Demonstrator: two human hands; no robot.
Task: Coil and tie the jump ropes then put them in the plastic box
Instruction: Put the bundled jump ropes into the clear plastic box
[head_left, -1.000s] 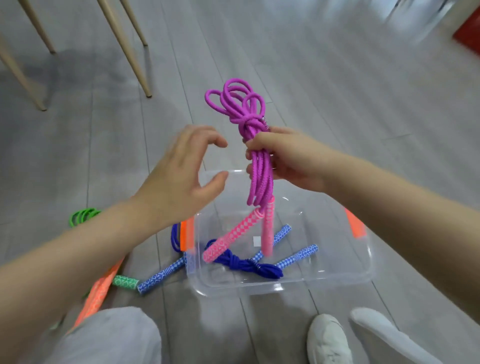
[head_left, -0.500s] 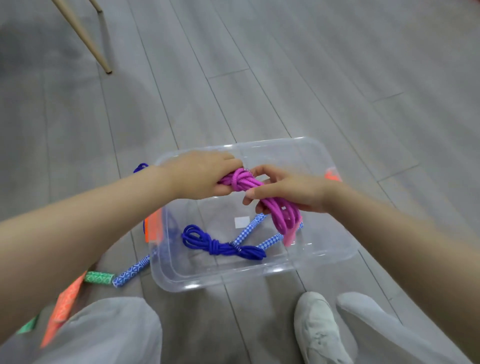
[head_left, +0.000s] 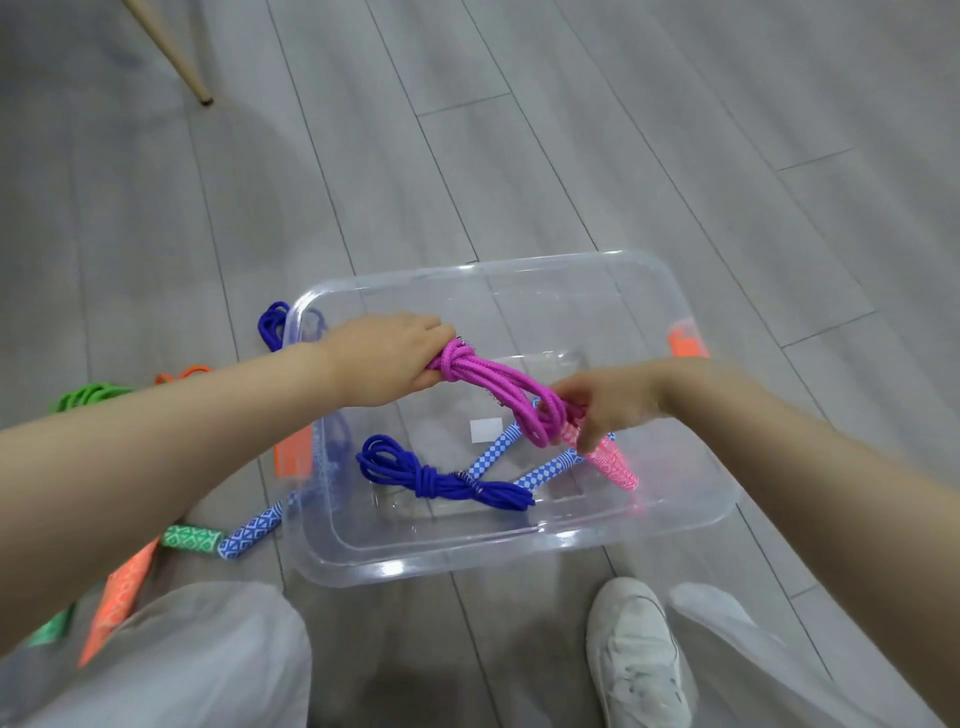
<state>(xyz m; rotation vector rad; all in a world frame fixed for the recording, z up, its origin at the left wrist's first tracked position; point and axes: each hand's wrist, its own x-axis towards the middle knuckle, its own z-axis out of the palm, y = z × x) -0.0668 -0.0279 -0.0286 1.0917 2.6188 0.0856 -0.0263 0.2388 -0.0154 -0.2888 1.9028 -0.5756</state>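
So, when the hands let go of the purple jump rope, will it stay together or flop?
The purple jump rope is probably floppy: it sags between the left hand and the right hand. Its knot looks tight, so the coil should likely hold together. The pink handles seem rigid and may roll slightly in the plastic box.

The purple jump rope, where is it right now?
In the head view, the purple jump rope hangs between both hands over the clear plastic box, above the tied blue rope.

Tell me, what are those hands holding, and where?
The purple rope: left hand grips its knotted end, right hand holds it near the pink handles.
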